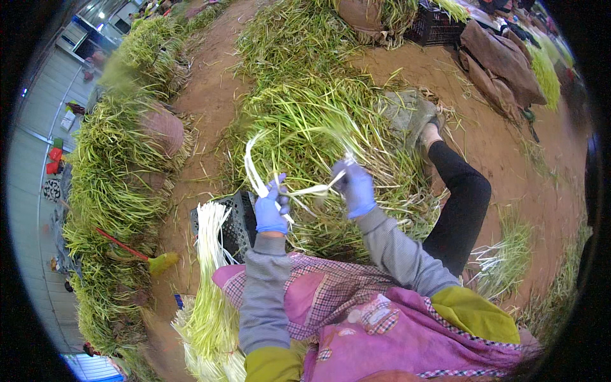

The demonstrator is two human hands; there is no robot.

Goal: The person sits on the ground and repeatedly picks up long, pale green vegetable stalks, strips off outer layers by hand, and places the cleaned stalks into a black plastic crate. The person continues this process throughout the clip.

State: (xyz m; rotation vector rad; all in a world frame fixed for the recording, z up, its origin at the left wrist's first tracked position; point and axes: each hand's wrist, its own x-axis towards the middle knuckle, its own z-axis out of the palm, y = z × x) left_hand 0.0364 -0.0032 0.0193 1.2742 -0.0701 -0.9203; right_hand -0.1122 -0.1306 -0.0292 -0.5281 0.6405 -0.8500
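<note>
My left hand, in a blue-violet glove, is closed on a few white-stemmed leafy stalks that curve up from its fingers. My right hand, gloved alike and slightly blurred, grips the other part of these greens at the pale stems. A whitish strip stretches between the two hands. Beneath them lies a large heap of green stalks. Cleaned white-and-yellow stalks lie in a long bundle to the left of my lap, over the edge of a black plastic crate.
A long row of bundled greens runs along the left, with a red-handled broom beside it. Brown sacking and another dark crate are at the upper right. Loose greens lie on the earthen floor at right.
</note>
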